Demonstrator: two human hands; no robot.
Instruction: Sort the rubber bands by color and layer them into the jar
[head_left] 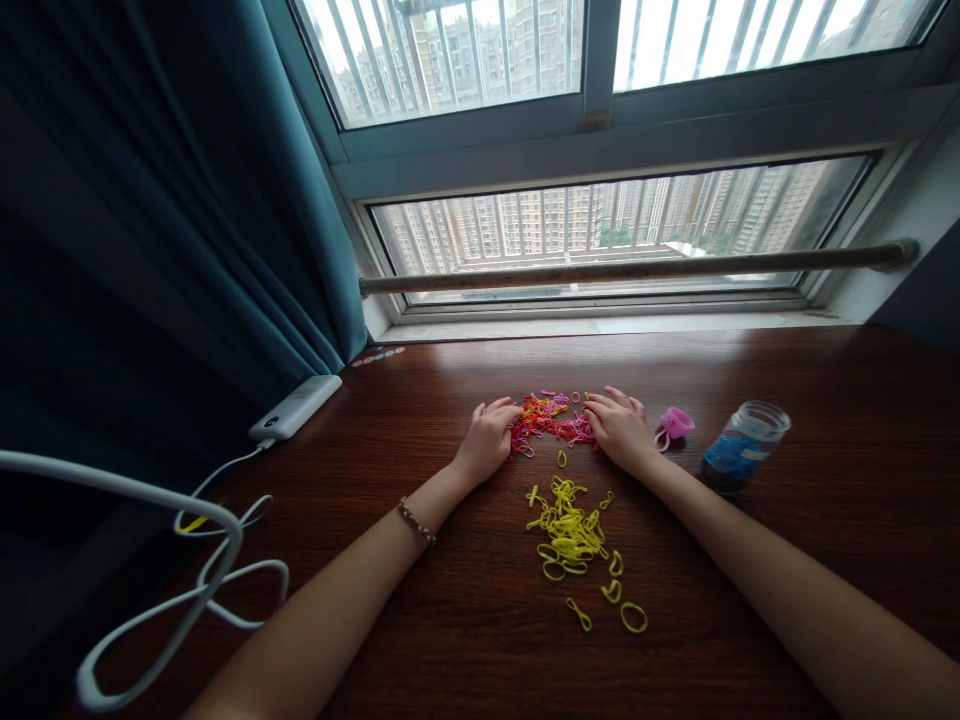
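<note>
My left hand (487, 437) rests on the table at the left edge of a pile of red, pink and orange bands (546, 415), its fingertips touching them. At the pile's right edge lies my right hand (619, 428), fingers stretched out and slightly apart, fingertips near the pink bands. Whether my left fingers pinch any band is too small to tell. Closer to me, between my forearms, is a loose pile of yellow bands (574, 530), with several single ones scattered around it. A pink object (676, 423), perhaps a scrunchie or lid, lies just right of my right hand.
A clear jar with a blue label (742, 447) stands tilted-looking at the right of the brown table (450, 640). At the left lie a white power strip (296, 407) and looping white cables (217, 570) beside a blue curtain (225, 180). A barred window is behind.
</note>
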